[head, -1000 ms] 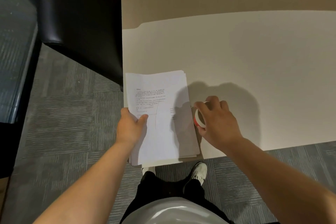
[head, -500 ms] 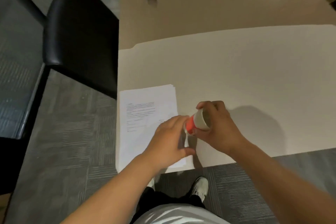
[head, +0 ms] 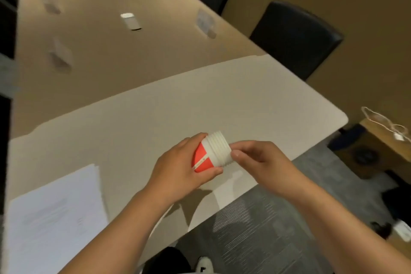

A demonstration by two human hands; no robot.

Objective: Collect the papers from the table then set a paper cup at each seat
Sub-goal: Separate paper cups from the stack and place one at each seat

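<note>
A nested stack of red and white paper cups (head: 211,153) lies sideways in the air just above the pale table (head: 255,100), rims pointing right. My left hand (head: 180,169) wraps the red bottom end of the stack. My right hand (head: 255,160) pinches the white rims at the stack's open end with thumb and fingers. A pile of printed papers (head: 55,218) lies flat on the table's near left corner, left of my left forearm.
Two black chairs (head: 295,38) stand along the table's right side by a tan wall. Small blurred items (head: 131,21) lie on the far, darker part of the table. A cardboard box with a white cable (head: 382,138) sits on the floor at right.
My left hand let go of the papers and took hold of the cup stack. Both hands lifted the stack off the table. The view swung up and to the right.
</note>
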